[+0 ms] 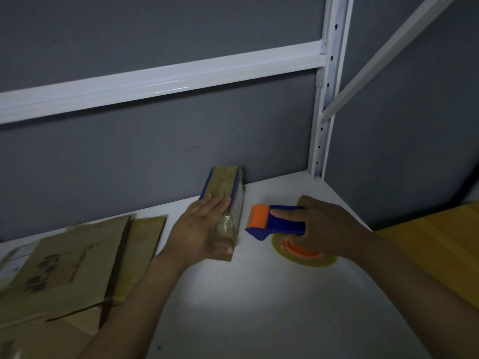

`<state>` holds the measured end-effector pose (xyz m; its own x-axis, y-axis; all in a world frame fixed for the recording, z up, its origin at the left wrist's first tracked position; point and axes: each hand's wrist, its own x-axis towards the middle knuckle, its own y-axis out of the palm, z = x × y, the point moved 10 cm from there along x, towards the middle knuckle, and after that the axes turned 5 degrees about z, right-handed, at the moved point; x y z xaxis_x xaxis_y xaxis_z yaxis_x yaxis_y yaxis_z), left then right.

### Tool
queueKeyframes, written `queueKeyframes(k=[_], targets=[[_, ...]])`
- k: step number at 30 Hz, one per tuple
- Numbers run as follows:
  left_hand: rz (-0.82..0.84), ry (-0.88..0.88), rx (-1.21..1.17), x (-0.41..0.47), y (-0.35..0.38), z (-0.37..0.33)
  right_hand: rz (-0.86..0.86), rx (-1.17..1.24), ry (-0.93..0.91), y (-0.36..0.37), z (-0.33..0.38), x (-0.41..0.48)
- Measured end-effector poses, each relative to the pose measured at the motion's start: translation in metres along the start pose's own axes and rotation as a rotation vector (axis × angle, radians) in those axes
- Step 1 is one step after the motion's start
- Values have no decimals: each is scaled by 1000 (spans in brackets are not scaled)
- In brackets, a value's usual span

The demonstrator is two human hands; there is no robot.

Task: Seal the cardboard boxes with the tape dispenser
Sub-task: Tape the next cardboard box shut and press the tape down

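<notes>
A small taped cardboard box (226, 186) with blue edges lies on the white shelf (233, 294) against the grey wall. My left hand (202, 226) rests flat on its near end, thumb wrapped around the near corner. Just right of the box, my right hand (326, 224) grips a blue and orange tape dispenser (274, 220). Its orange roller points at the box side. The yellowish tape roll (278, 246) under the dispenser touches the shelf.
Several flattened cardboard boxes (67, 268) lie stacked at the left. A white upright post (329, 86) and crossbar (160, 79) frame the back. A yellow wooden surface (440, 242) lies to the right, past the shelf edge.
</notes>
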<state>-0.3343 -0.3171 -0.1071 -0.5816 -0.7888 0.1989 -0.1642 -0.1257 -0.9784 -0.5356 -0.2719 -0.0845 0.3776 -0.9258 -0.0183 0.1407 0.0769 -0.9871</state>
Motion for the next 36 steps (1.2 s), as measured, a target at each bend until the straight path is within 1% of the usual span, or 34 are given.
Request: queueKeyframes(k=[3, 6, 9, 11, 13, 15, 16, 19, 21, 22, 23, 24, 26, 27, 28, 29, 30, 31, 33, 35, 36], targets=[[4, -5, 8, -1, 0, -2, -61, -90, -51, -6, 25, 4], [11, -14, 23, -1, 3, -2, -75, -166, -60, -6, 46, 8], [-8, -1, 26, -2, 2, -4, -36, -195, 44, -2, 44, 24], [12, -9, 5, -4, 2, -4, 19, -138, 85, -3, 32, 34], [24, -25, -56, -5, -1, -6, 63, 39, 100, -7, 15, 36], [-31, -3, -34, -4, -10, -11, 76, 264, 148, -9, -9, 31], [-84, 2, -54, -3, -16, -11, 74, 400, 190, -7, -22, 29], [-159, -91, -159, 7, -30, 6, 71, 871, 304, 8, -48, 22], [-207, -178, -237, 14, -34, 22, 93, 1065, 363, 26, -59, 19], [-200, -233, -287, 17, -33, 28, 99, 1108, 389, 33, -64, 17], [-170, -291, -349, 17, -28, 32, 98, 1090, 408, 38, -68, 15], [-124, -345, -434, 17, -23, 33, 94, 999, 415, 41, -70, 15], [-66, -408, -587, 18, -10, 32, 48, 692, 422, 40, -71, 19], [-70, -416, -628, 18, -7, 31, -36, 580, 415, 35, -65, 22], [-81, -420, -654, 18, -6, 28, -134, 553, 398, 26, -52, 25], [-88, -430, -664, 18, -5, 27, -216, 616, 366, 20, -34, 28], [-99, -445, -678, 18, -4, 26, -258, 734, 319, 16, -15, 34], [-111, -455, -693, 16, -2, 26, -252, 882, 273, 18, 5, 41], [-151, -465, -740, 12, -5, 24, -137, 1174, 283, 37, 42, 58], [-205, -477, -793, 7, -6, 28, -39, 1475, 362, 68, 71, 68], [-231, -483, -821, 4, -7, 30, -46, 1605, 399, 81, 80, 72]])
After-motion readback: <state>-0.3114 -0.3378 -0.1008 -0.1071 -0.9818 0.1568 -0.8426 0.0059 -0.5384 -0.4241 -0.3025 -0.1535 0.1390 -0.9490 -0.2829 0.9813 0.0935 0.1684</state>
